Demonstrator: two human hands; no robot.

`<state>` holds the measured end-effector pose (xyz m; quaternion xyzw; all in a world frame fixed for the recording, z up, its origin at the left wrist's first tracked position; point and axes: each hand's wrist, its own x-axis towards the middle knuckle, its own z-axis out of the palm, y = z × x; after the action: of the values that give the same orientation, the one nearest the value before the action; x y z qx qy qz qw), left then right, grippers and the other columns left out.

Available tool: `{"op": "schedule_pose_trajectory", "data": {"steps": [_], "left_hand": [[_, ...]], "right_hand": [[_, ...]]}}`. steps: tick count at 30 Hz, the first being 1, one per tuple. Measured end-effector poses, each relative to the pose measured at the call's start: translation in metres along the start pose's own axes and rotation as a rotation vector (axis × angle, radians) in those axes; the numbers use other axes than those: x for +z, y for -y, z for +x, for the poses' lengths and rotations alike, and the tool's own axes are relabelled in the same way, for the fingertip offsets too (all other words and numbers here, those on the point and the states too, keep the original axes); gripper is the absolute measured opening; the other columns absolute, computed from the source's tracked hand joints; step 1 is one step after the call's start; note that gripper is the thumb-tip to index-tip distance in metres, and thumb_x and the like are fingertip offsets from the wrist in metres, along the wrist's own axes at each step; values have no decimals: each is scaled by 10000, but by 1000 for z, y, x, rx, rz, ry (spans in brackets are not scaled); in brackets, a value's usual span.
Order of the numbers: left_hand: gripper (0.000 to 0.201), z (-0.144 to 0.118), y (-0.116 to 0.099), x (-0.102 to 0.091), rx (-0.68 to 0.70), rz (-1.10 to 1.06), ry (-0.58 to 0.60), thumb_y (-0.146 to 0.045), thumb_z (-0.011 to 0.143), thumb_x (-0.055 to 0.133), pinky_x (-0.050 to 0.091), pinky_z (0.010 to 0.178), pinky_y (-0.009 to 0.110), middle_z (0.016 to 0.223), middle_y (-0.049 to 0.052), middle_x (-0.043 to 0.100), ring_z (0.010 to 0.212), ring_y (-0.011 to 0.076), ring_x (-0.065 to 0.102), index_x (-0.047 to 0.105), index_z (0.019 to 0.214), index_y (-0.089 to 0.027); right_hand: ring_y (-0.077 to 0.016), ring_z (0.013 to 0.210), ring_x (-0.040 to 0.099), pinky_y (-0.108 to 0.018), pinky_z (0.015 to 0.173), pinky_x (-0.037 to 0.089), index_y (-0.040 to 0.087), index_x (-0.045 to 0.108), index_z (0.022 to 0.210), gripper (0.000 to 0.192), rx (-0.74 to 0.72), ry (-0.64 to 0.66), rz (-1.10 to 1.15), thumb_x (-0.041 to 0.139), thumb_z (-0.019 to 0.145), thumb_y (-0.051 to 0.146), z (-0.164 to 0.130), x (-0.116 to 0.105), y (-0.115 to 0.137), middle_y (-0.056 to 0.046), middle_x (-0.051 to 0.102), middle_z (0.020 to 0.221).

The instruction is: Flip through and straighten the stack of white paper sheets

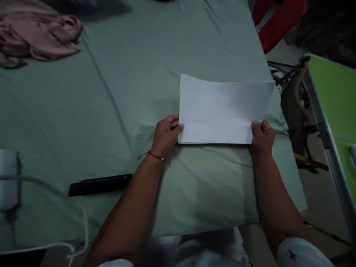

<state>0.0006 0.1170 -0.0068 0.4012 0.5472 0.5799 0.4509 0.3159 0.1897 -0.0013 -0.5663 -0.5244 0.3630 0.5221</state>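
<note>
**Two hands hold a folded white paper on the bed**

We see a white paper (pixel 222 111) lying on a green sheet (pixel 139 74) that covers a bed. The paper sits near the right side of the bed, close to the edge nearest us. It looks folded in half, because its near edge is straight and seems to have layers.

Our left hand (pixel 166 135) pinches the near left corner of the paper. Our right hand (pixel 262 136) pinches the near right corner, thumb on top. Both hands are closed on the paper. We think they hold the two corners so the edges stay lined up and the paper stays flat on the soft bed.

A red string (pixel 152 155) is tied around the left wrist.

A dark, long thing (pixel 100 184) lies on the sheet to the left, well away from the paper. A pink cloth (pixel 39 35) is bunched up at the far left corner. A white cable (pixel 55 193) runs along the left side. Beside the bed on the right stands a green table (pixel 333 92).
</note>
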Motion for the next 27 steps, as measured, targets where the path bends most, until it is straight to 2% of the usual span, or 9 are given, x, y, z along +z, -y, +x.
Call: {"op": "schedule_pose_trajectory", "data": {"steps": [4,7,9,13,15,18,20,24,27], "left_hand": [[199,0,-1,0,-47,79,-25,-378,829,734,411,574,258,705,-4,654,624,139,545,721,902,-193],[235,-1,-2,1,-7,113,-93,-431,858,722,322,529,254,631,-31,543,572,117,439,680,819,-203],[282,-2,-4,1,25,101,-107,-476,850,734,319,530,251,623,-43,500,572,111,415,659,804,-209],[372,-4,-5,1,10,8,10,-459,714,851,406,578,235,679,-50,573,613,112,498,676,925,-208],[373,-5,-4,1,-18,9,31,-441,698,861,385,548,230,649,-59,561,574,104,473,676,920,-206],[316,-6,-2,2,-18,62,-47,-485,782,797,296,490,232,572,-69,466,517,95,377,640,803,-210],[343,-6,-3,2,0,73,-83,-521,821,764,293,489,235,563,-64,449,519,98,371,624,769,-212],[399,-8,-5,2,-26,25,68,-504,722,859,371,535,230,671,-40,610,580,108,481,685,919,-204],[386,-8,-4,1,-45,39,127,-490,713,863,336,528,229,662,-35,608,573,101,460,692,882,-188]], "right_hand": [[-127,666,447,-252,629,411,251,562,782,314,3,-18,78,785,806,471,5,-4,-2,32,517,765],[-115,658,433,-232,615,391,240,565,760,335,-6,-9,108,815,805,457,6,-5,-4,42,495,739],[-110,656,435,-228,617,392,234,579,764,350,-9,-23,133,839,787,467,7,-4,-7,46,496,733],[-111,640,431,-244,589,383,227,589,768,431,-30,-106,175,868,732,553,13,-4,-16,43,510,724],[-112,634,427,-249,579,379,226,585,764,452,-36,-118,189,871,723,574,15,-4,-21,43,512,715],[-107,638,432,-241,580,383,221,573,754,457,-43,-110,221,879,722,560,17,-5,-25,45,510,711],[-106,650,451,-239,592,402,216,580,765,450,-44,-116,242,883,719,546,18,-5,-26,44,517,722],[-113,679,497,-256,637,457,213,604,794,431,-46,-148,264,882,712,532,21,-7,-26,37,549,750],[-123,703,531,-270,664,491,213,628,799,418,-48,-173,277,886,699,527,22,-6,-26,22,596,779]]}}
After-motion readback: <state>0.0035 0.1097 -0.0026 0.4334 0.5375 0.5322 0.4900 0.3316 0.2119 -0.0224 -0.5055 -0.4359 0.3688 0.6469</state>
